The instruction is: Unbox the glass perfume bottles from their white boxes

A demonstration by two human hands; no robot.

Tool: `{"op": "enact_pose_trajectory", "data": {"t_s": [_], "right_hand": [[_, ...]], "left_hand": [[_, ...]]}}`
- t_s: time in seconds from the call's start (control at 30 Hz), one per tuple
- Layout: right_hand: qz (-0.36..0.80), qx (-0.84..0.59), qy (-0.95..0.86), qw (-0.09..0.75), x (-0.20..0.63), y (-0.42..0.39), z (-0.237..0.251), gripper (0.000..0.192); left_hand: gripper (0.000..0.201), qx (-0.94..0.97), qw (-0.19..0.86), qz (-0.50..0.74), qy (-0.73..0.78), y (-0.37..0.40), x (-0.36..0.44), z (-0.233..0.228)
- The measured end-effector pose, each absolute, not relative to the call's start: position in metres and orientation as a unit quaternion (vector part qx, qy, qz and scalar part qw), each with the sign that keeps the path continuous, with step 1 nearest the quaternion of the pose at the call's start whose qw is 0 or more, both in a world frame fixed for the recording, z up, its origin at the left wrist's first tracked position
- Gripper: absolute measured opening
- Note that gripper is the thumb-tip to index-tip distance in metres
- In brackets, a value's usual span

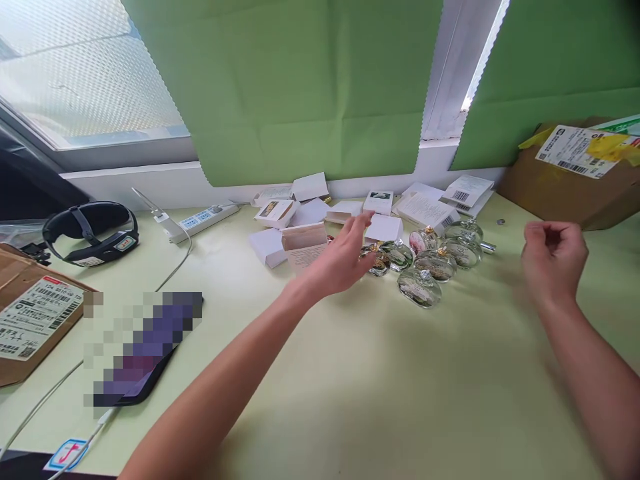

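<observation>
Your left forearm (215, 373) is spanning the tabletop (370, 393), left hand (345, 257) hovering released, right hand (555, 263) clenched; bottles (434, 267) are sitting unboxed by far-edge boxes (270, 248).

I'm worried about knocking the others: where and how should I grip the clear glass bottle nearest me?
Probably pinch the clear glass bottle by its rounded left and right edges, coming from the near side: its body is a wide oval, and the other bottles crowd its far side.
</observation>
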State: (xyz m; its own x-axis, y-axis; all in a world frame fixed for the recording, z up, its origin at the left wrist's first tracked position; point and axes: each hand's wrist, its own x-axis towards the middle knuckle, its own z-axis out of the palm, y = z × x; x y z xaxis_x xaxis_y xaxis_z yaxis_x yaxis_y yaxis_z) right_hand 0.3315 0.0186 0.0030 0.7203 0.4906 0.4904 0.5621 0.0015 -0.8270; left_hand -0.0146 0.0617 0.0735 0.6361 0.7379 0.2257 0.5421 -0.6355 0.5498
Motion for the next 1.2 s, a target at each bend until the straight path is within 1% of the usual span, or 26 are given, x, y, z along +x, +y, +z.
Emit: {"op": "enact_pose_trajectory", "data": {"t_s": [0.03, 0.1, 0.23, 0.33, 0.47, 0.67, 0.87, 0.97, 1.1, 1.2], "right_hand": [[-0.047, -0.709, -0.359, 0.605, 0.336, 0.020, 0.000, 0.016], [-0.071, -0.711, -0.336, 0.614, 0.343, 0.020, -0.005, 0.019], [-0.051, -0.735, -0.322, 0.594, 0.351, 0.019, -0.013, 0.022], [-0.018, -0.751, -0.340, 0.566, 0.353, 0.019, -0.017, 0.024], [-0.010, -0.758, -0.353, 0.548, 0.353, 0.021, -0.020, 0.027], [0.008, -0.769, -0.369, 0.522, 0.358, 0.022, -0.024, 0.026], [0.056, -0.778, -0.413, 0.470, 0.362, 0.023, -0.035, 0.025], [0.060, -0.781, -0.431, 0.447, 0.364, 0.023, -0.037, 0.027], [0.035, -0.785, -0.424, 0.450, 0.364, 0.023, -0.035, 0.029], [0.015, -0.784, -0.408, 0.467, 0.363, 0.022, -0.033, 0.031]], "left_hand": [[0.069, 0.870, 0.235, 0.217, 0.375, 0.064, -0.010, 0.063], [0.074, 0.863, 0.259, 0.215, 0.377, 0.067, -0.003, 0.045], [0.070, 0.853, 0.272, 0.216, 0.390, 0.066, 0.005, 0.029], [0.067, 0.843, 0.250, 0.210, 0.428, 0.067, 0.005, 0.030], [0.067, 0.838, 0.208, 0.198, 0.464, 0.069, 0.003, 0.033], [0.061, 0.845, 0.142, 0.196, 0.476, 0.073, 0.001, 0.029], [0.060, 0.846, 0.097, 0.176, 0.494, 0.080, -0.002, 0.026], [0.059, 0.846, 0.080, 0.168, 0.500, 0.082, -0.002, 0.027], [0.058, 0.848, 0.060, 0.167, 0.499, 0.081, -0.002, 0.028], [0.064, 0.854, 0.061, 0.178, 0.486, 0.081, -0.003, 0.032]]}}
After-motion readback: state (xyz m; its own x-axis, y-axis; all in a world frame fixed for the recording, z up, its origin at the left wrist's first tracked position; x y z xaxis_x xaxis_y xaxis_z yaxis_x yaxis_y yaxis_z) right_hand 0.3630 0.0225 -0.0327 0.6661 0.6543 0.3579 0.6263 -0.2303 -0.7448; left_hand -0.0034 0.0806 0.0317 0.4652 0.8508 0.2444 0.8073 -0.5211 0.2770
